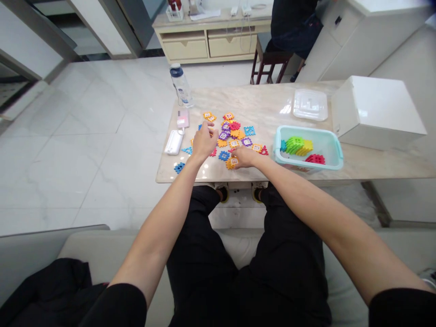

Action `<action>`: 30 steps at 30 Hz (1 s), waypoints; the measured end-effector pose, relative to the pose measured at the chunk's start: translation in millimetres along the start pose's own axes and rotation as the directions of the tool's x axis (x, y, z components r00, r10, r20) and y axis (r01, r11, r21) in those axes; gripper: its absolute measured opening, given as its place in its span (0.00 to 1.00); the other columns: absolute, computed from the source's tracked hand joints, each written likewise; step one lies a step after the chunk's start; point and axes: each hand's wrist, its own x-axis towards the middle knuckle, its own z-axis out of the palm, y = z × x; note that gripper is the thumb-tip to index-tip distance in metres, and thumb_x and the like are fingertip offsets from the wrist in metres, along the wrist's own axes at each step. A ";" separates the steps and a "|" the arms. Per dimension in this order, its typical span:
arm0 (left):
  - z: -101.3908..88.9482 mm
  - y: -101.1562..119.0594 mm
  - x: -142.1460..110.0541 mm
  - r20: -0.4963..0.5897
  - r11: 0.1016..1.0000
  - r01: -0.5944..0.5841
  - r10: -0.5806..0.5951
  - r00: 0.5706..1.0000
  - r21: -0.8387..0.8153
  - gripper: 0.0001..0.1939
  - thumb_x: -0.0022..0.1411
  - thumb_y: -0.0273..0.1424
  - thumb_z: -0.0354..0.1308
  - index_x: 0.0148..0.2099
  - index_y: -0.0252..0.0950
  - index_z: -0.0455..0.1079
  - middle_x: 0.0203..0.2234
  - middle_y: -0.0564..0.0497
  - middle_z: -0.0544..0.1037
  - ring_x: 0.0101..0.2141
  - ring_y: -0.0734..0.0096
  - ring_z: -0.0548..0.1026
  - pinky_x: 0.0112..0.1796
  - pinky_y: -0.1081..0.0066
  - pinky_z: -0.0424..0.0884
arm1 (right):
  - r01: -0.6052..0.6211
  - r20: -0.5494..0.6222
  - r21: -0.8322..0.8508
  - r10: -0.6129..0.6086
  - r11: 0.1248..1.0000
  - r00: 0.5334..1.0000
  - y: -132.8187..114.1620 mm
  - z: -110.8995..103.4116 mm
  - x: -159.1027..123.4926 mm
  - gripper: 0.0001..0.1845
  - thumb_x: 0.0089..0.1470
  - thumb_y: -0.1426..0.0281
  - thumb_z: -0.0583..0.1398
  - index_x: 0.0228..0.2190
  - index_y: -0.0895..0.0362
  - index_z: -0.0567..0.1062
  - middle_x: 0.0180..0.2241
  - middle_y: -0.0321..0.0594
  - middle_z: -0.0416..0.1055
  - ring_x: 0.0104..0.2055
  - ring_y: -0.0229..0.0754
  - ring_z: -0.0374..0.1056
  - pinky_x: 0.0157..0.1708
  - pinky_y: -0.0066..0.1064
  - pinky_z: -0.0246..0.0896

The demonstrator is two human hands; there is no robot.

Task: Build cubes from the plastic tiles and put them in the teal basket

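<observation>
Several flat plastic building pieces (235, 131) in orange, purple, red and blue lie scattered on a marble table (272, 106). My left hand (204, 141) hovers over the left part of the pile with its fingers curled downward; what they hold, if anything, is hidden. My right hand (245, 157) rests at the pile's near edge, fingers pinched on an orange piece (232, 162). A light blue bin (308, 147) to the right holds a green and yellow assembled block (297, 145) and a red piece (315, 159).
A clear lid (309, 104) and a white box (374, 111) sit at the right of the table. A water bottle (181, 86), a pink phone (183, 118) and a white case (174, 142) are at its left. Another person sits on a stool (269, 63) behind.
</observation>
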 end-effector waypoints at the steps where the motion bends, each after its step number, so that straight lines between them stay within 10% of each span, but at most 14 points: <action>1: -4.4 -2.5 -3.2 0.043 0.999 -0.036 0.037 0.998 -0.021 0.19 0.77 0.34 0.59 0.66 0.37 0.70 0.43 0.45 0.88 0.45 0.59 0.85 0.51 0.61 0.77 | 0.005 0.013 -0.018 -0.005 1.000 1.000 -2.6 3.7 1.5 0.25 0.59 0.61 0.77 0.53 0.61 0.85 0.53 0.56 0.84 0.56 0.58 0.79 0.57 0.39 0.72; 12: -20.7 -20.8 -3.4 0.013 0.976 -0.140 0.144 0.989 -0.166 0.19 0.75 0.29 0.60 0.65 0.37 0.71 0.34 0.52 0.86 0.34 0.68 0.82 0.40 0.68 0.74 | 0.020 0.030 -0.088 -0.017 0.996 0.999 -16.4 19.5 9.0 0.25 0.68 0.61 0.70 0.59 0.64 0.81 0.63 0.63 0.78 0.65 0.62 0.76 0.63 0.44 0.73; 24: -22.5 7.3 -11.8 0.110 0.858 0.205 -0.174 0.979 -0.471 0.09 0.73 0.27 0.60 0.53 0.35 0.76 0.37 0.47 0.86 0.31 0.70 0.80 0.31 0.73 0.73 | -0.048 -0.185 0.032 0.053 0.998 0.981 -11.5 -15.4 -2.3 0.23 0.57 0.64 0.77 0.51 0.62 0.83 0.55 0.60 0.83 0.57 0.62 0.80 0.57 0.44 0.75; 27: -11.8 20.6 -18.5 0.180 0.777 0.300 -0.240 0.954 -0.554 0.07 0.73 0.32 0.63 0.50 0.35 0.77 0.41 0.44 0.87 0.33 0.70 0.80 0.33 0.73 0.75 | -0.067 -0.363 0.155 0.120 0.986 0.924 9.8 -37.1 -17.4 0.25 0.63 0.59 0.73 0.55 0.62 0.80 0.55 0.58 0.82 0.55 0.59 0.79 0.55 0.45 0.75; 30: 6.6 35.0 -25.3 0.354 0.629 0.418 -0.232 0.906 -0.655 0.11 0.75 0.38 0.64 0.46 0.35 0.79 0.45 0.41 0.88 0.38 0.66 0.84 0.36 0.71 0.78 | 0.084 -0.601 0.420 0.208 0.903 0.772 24.2 -50.5 -36.2 0.24 0.60 0.59 0.74 0.52 0.58 0.79 0.50 0.50 0.81 0.50 0.53 0.78 0.51 0.43 0.75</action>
